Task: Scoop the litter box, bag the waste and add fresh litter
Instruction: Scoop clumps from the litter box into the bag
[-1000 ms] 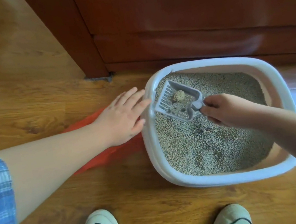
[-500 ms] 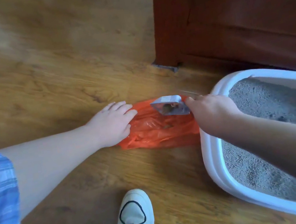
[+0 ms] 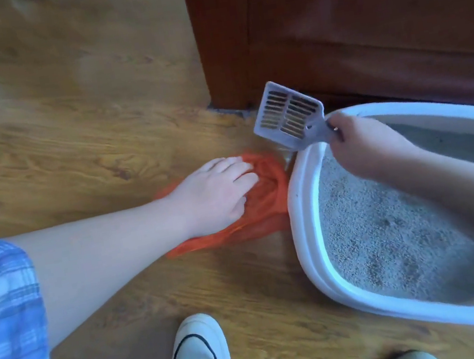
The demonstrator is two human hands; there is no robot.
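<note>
A white litter box (image 3: 306,230) filled with grey litter (image 3: 393,232) sits on the wooden floor at the right. My right hand (image 3: 361,150) grips the handle of a grey slotted scoop (image 3: 287,115), raised above the box's left rim with its slotted face up and nothing in it. An orange plastic bag (image 3: 269,196) lies flat on the floor just left of the box. My left hand (image 3: 216,195) rests on the bag with fingers bent, pressing into its crumpled plastic.
A dark red wooden cabinet (image 3: 359,20) stands behind the box, its corner close to the scoop. My white shoes (image 3: 198,356) are at the bottom edge. Wooden floor (image 3: 51,131) stretches to the left.
The scoop carried a clump from the litter over the orange bag and tipped; now it is lifted, empty, above the box rim. My left hand moved further onto the bag.
</note>
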